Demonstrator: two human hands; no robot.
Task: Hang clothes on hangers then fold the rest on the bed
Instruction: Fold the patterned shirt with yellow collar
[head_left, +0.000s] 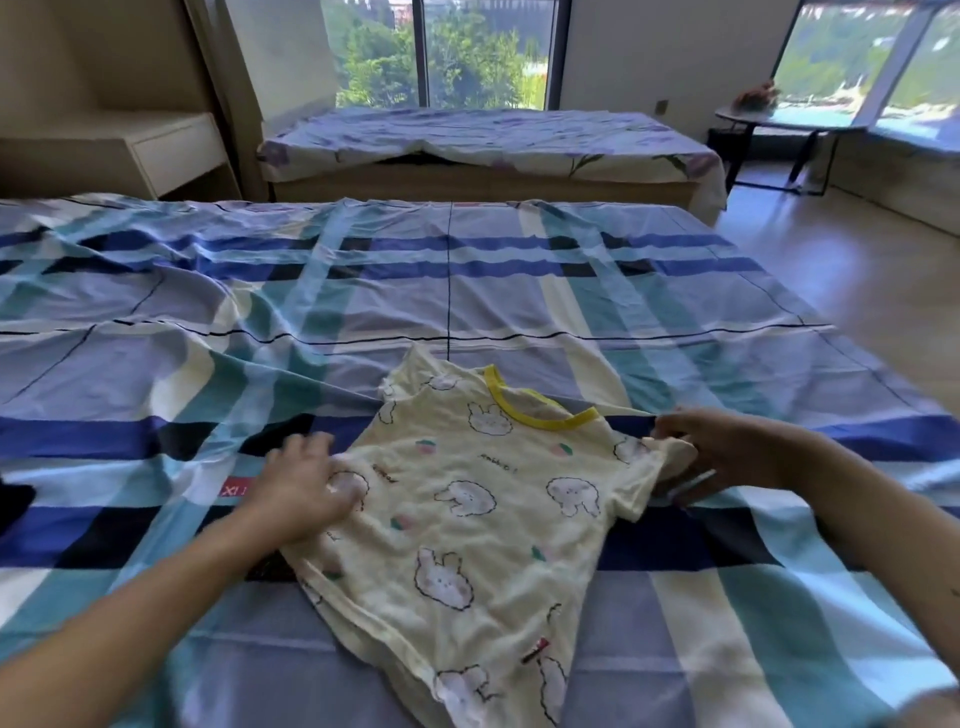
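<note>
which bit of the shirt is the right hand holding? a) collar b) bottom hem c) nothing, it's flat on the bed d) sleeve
d: the right hand pinches the sleeve of the shirt, off to the side of the yellow collar.

I see a cream shirt lying on the plaid bed, low centre of frame. The left hand rests on its left edge; the right hand pinches the right sleeve. A second bed sits upper centre.
</note>
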